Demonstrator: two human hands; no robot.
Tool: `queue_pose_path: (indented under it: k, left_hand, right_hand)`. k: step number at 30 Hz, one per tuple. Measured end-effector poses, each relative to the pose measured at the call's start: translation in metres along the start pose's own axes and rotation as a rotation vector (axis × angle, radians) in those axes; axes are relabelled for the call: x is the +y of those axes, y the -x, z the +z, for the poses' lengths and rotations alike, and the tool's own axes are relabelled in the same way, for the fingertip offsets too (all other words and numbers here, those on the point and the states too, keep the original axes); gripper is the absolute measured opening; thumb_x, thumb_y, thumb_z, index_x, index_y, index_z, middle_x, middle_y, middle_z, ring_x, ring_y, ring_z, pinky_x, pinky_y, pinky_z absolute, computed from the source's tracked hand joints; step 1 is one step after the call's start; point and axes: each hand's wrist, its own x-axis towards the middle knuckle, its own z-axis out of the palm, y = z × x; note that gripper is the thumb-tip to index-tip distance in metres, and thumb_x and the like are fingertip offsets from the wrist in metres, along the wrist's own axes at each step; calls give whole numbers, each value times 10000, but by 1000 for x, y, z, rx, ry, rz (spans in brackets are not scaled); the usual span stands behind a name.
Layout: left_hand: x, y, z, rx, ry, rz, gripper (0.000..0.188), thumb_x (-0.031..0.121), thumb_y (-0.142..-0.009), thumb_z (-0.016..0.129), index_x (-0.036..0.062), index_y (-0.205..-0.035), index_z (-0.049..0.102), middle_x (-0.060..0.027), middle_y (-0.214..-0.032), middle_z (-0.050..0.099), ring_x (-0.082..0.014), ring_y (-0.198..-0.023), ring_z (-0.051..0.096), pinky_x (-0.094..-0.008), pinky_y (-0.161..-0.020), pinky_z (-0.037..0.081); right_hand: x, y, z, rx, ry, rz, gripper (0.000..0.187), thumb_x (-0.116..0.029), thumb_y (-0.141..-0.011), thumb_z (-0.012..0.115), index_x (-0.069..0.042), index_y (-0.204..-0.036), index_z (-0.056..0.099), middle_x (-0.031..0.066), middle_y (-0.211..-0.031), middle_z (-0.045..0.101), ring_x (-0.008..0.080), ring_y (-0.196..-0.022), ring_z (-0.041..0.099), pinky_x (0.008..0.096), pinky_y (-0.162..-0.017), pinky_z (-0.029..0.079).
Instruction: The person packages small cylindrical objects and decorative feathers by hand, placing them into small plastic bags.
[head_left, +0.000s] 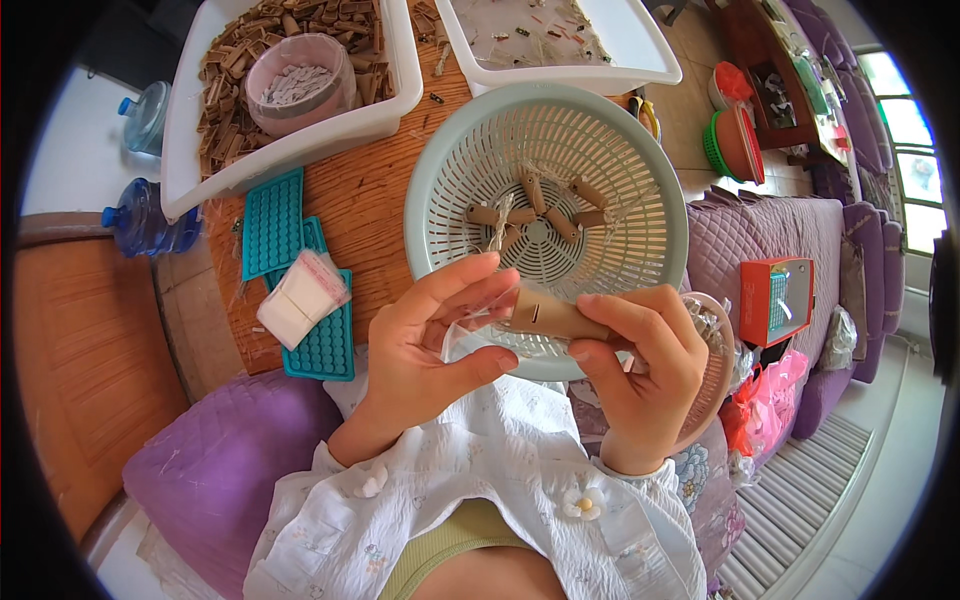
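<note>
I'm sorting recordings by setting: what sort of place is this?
Probably a home living room: a quilted purple sofa at right, a wooden door at left, and a blue water jug near it.

Free gap btwn basket & trays

A quilted purple sofa suggests a home.

Bright window glare, fisheye-bent edges, dark rim
</note>
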Motion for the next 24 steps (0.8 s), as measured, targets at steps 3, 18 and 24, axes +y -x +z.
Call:
queue_pose_path:
  k: [3, 18, 24]
  left_hand:
    - [0, 0, 4, 27, -36, 3, 630, -30, -665, 701, -17, -1224, 411, -145, -1128, 549, -190, -1054, 526, -298, -900, 419]
    - [-2, -5, 5, 130, -99, -17, 570, -77, -694, 658, -4, -1208, 423, -144, -1104, 548, -181, -990, 556, -285, -828, 471]
    - [-9, -6, -3, 219, 67, -106, 591, -70, -691, 665, 2, -1217, 405, -147, -1115, 541, -199, -1007, 552, -289, -849, 469]
  right_hand:
    - [-5, -3, -4, -113, -55, 143, 250, 4, -640, 689, -12, -879, 618, 71, -739, 536, 173, -640, 569, 268, -531, 453]
    - [19, -14, 26, -189, -135, -110, 113, -39, -687, 662, -31, -784, 603, 97, -990, 541, 214, -774, 570, 284, -617, 464]
    - [25, -11, 33, -236, 43, -198, 193, -131, -710, 671, -42, -872, 613, 136, -1183, 457, 279, -1069, 447, 349, -789, 437]
